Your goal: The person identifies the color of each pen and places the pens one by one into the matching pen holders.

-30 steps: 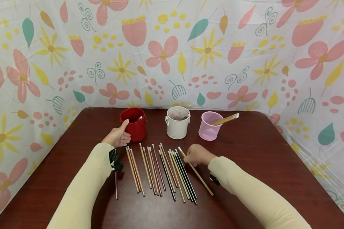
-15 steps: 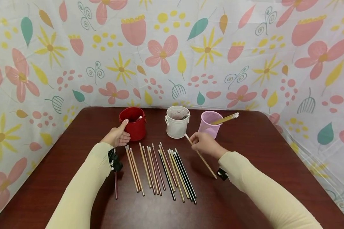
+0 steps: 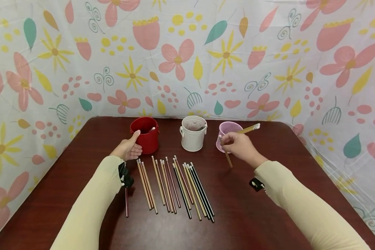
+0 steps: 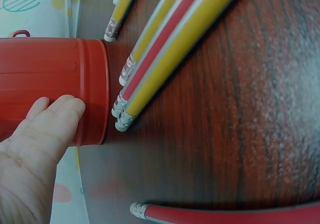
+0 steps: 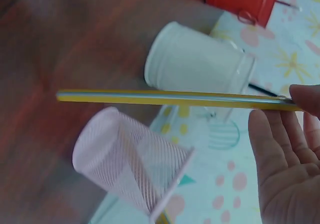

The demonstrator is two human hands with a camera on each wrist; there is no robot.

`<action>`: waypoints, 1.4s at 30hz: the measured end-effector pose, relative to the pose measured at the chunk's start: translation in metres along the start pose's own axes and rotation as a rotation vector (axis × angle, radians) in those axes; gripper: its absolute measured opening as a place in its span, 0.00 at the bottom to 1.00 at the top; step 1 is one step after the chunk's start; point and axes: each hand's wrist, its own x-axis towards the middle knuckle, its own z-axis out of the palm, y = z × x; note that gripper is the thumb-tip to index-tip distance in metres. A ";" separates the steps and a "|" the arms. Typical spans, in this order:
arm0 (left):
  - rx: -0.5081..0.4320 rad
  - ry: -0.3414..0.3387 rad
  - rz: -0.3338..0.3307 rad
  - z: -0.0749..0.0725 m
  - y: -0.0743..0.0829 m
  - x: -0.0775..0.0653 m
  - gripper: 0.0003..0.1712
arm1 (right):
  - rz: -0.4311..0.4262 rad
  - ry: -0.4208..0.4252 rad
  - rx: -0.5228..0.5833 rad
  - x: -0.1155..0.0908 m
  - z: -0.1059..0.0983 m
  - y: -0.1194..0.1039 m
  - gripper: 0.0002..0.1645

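My right hand (image 3: 242,147) pinches a yellow pencil (image 5: 165,98) near its eraser end, just in front of the pink mesh cup (image 5: 95,146). The pencil hangs tilted, its lower end pointing down towards the table in the head view. Inside the cup lean a few yellow pencils (image 3: 251,128), eraser ends sticking out. My left hand (image 3: 126,149) rests against the side of the red bucket (image 3: 150,143) with straight fingers, thumb near the rim. One white-tipped item shows within that bucket. Between the hands lie several pencils (image 3: 165,187), yellow, red-striped and black, erasers facing the containers.
A white bucket (image 3: 192,141) with a dark pencil inside stands between the red bucket and the pink cup. One dark red pencil (image 3: 126,205) lies partly under my left forearm. Behind the brown table (image 3: 268,146) hangs a flowered curtain (image 3: 175,31).
My right hand has lifted the yellow pencil from the right end of the row and carried it right and away from me, to the pink cup. My left hand stays put.
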 end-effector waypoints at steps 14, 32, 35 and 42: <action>-0.006 -0.008 0.006 -0.001 0.000 0.002 0.54 | 0.006 0.231 -0.060 0.006 -0.060 0.000 0.07; 0.005 0.001 0.010 -0.001 0.000 0.004 0.54 | -0.077 0.518 0.641 0.007 -0.098 0.016 0.11; -0.002 -0.001 0.004 0.000 0.000 0.004 0.54 | -0.116 0.581 0.746 0.003 -0.098 0.018 0.09; -0.009 -0.008 0.006 0.000 -0.001 0.005 0.54 | -0.148 0.771 0.831 -0.007 -0.078 0.029 0.12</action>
